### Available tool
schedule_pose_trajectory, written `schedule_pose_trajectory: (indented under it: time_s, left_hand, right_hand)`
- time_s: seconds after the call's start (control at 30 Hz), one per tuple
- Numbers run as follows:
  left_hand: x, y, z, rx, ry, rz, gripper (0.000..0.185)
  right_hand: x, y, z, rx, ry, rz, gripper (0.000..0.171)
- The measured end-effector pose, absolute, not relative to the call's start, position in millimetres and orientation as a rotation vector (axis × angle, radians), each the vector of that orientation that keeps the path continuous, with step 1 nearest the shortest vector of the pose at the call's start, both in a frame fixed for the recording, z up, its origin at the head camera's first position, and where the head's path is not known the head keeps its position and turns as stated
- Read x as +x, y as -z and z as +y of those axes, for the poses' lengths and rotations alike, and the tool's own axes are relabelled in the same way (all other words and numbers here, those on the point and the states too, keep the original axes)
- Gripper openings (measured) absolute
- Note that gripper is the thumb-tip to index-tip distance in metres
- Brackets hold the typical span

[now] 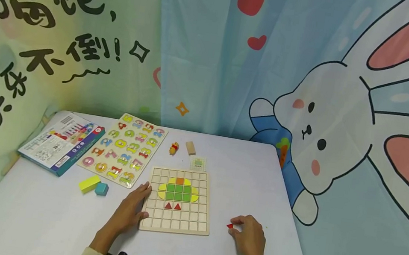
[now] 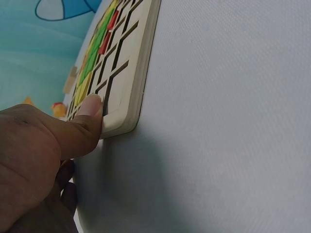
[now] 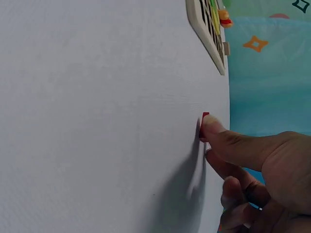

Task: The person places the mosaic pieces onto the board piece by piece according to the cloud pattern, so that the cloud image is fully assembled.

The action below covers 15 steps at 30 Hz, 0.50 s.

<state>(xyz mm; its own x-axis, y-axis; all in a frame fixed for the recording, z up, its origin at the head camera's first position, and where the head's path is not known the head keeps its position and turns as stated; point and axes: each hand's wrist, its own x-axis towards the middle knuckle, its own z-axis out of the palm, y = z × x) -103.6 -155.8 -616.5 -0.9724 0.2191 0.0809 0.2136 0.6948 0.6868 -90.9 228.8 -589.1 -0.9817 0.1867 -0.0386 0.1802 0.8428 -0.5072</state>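
In the head view a wooden grid board (image 1: pixel 174 226) lies flat on the table. Green, yellow and orange pieces fill its upper middle, with two red triangles (image 1: pixel 177 206) beneath them. My left hand (image 1: pixel 129 207) holds the board's left edge; in the left wrist view its thumb (image 2: pixel 83 127) lies on the rim near a corner. To the right of the board, my right hand (image 1: pixel 250 237) pinches a small red piece (image 3: pixel 204 127) between thumb and finger, low over the table. Part of that piece is hidden behind the thumb.
Behind the board lie a small pattern card (image 1: pixel 198 163), a wooden block (image 1: pixel 190 148) and a small figurine (image 1: pixel 173 148). A number board (image 1: pixel 121 147) and a boxed set (image 1: pixel 61 141) are at the back left. Nearer are yellow (image 1: pixel 89 184) and teal (image 1: pixel 101 189) blocks.
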Motion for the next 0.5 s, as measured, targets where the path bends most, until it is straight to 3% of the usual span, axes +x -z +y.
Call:
schedule_pose_trajectory:
  time_s: [0.17,0.5]
  left_hand:
    - [-104.7,616.1,-155.8,0.348,-1.159,2.864,0.084]
    - [-104.1,616.8,-155.7,0.362,-1.159,2.899,0.083]
  right_hand:
    - [-93.9,593.0,231.8,-0.237,-0.806,-3.005,0.02]
    - [-97.7,587.8,227.3,-0.165,-0.817,-3.022,0.023]
